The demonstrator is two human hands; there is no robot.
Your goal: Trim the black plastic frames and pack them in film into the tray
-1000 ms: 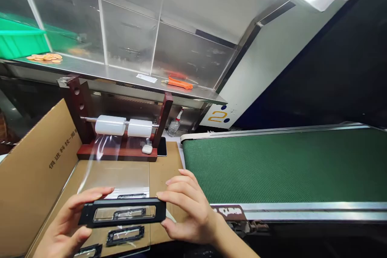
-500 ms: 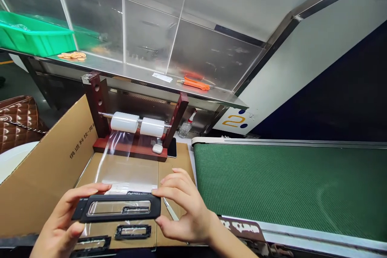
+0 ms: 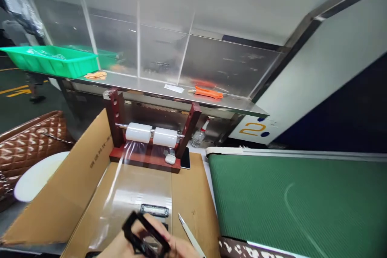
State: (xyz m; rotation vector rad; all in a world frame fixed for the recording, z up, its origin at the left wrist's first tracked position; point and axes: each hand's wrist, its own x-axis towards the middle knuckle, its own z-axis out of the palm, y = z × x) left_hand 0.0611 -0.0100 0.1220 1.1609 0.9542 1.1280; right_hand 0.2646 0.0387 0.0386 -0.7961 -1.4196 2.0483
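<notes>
At the bottom edge, a black rectangular frame with a clear window is tilted steeply and blurred by motion. My left hand grips it from the left, partly cut off by the picture's lower edge. My right hand closes on its right end, the fingers mostly hidden or out of view. Just beyond the hands, a smaller black frame lies on the clear film. To the right of my right hand, a white-handled craft knife rests on cardboard.
A dark red wooden stand carries two white film rolls. A cardboard flap rises at left. At right runs a green conveyor belt. Orange cutters and a green bin sit on the metal shelf.
The view has shifted, so the scene sits lower and further right. The held black frame has turned from lying level between both hands to steeply tilted, and both hands have come closer together.
</notes>
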